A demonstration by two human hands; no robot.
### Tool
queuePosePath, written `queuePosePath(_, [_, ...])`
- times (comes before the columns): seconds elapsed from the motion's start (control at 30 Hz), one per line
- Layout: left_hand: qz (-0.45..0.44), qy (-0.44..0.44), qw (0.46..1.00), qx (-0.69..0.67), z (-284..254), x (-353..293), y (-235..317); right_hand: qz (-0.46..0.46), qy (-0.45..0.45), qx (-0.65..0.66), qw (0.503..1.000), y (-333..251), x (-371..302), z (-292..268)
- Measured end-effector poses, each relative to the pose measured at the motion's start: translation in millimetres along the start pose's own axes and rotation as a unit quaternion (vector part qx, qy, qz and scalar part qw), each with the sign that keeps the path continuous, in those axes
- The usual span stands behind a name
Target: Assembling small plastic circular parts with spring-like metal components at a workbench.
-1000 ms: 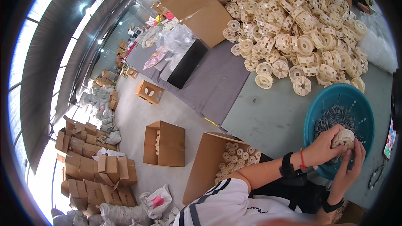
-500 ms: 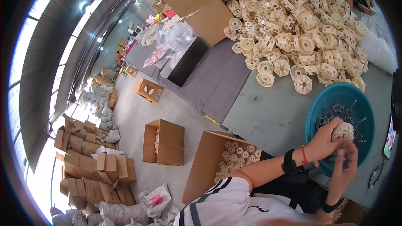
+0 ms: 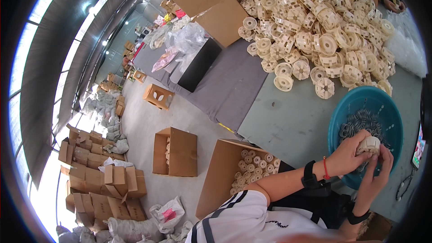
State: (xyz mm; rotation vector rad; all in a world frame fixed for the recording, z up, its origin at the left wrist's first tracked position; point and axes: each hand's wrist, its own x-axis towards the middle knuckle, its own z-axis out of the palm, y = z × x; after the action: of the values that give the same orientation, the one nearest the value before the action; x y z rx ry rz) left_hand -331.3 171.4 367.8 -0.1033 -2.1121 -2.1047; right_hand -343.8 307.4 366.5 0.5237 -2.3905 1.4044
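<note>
Over a teal plastic basin (image 3: 334,130), my left hand (image 3: 345,155) is closed round a cream slotted plastic wheel (image 3: 370,145). My right hand (image 3: 379,173) meets it from the other side, its thumb and fingers pressed against the wheel's lower edge and side. Whether a small piece sits between those fingertips is hidden. Beneath the hands, the basin holds a heap of grey metal coil springs (image 3: 360,123). Just beyond the basin, a big pile of similar cream wheels (image 3: 310,31) spreads over the table.
Beside my left arm stands an open carton (image 3: 216,171) with cream wheels inside. A phone (image 3: 419,148) and a beaded string (image 3: 402,189) lie at the table's right. Another person's hand (image 3: 396,6) shows at the far right. Stacked cartons (image 3: 92,175) fill the left floor.
My right hand's fingers have shifted up and closed around the wheel's side. The wheel has tilted slightly in my left hand, and the view has shifted a little.
</note>
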Motion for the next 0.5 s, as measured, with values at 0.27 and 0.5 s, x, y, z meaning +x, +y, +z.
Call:
queuePosePath(0.27, [-0.028,-0.012,1.0,0.003,-2,1,3,0.107,-0.053,0.152,0.981,4,9,-2])
queuePosePath(0.5, [-0.052,-0.041,0.994,-0.087,-2,8,-3,0.068,-0.07,0.214,0.972,16,3,-5])
